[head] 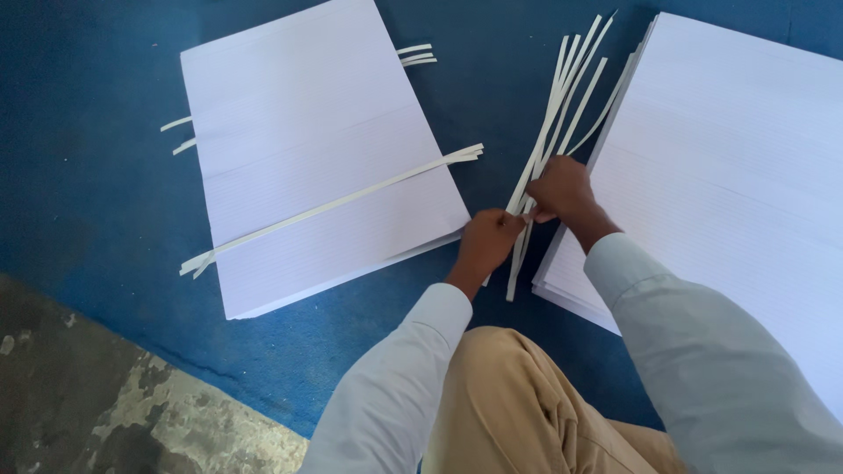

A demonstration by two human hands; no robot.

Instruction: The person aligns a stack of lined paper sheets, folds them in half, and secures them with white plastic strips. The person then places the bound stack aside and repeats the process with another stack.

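White paper strips (562, 105) fan out over the blue mat (88, 175), their lower ends gathered between the two hands. The left hand (488, 241) pinches the bundle low down, fingers closed on it; the right hand (560, 189) grips it just above, fingers curled round the strips. The bundle lies in the gap between a ruled paper stack (316, 158) on the left, crossed by a long strip (334, 206), and a second stack (729, 175) touching the right wrist. The mat's lower left edge meets bare concrete floor (105, 395).
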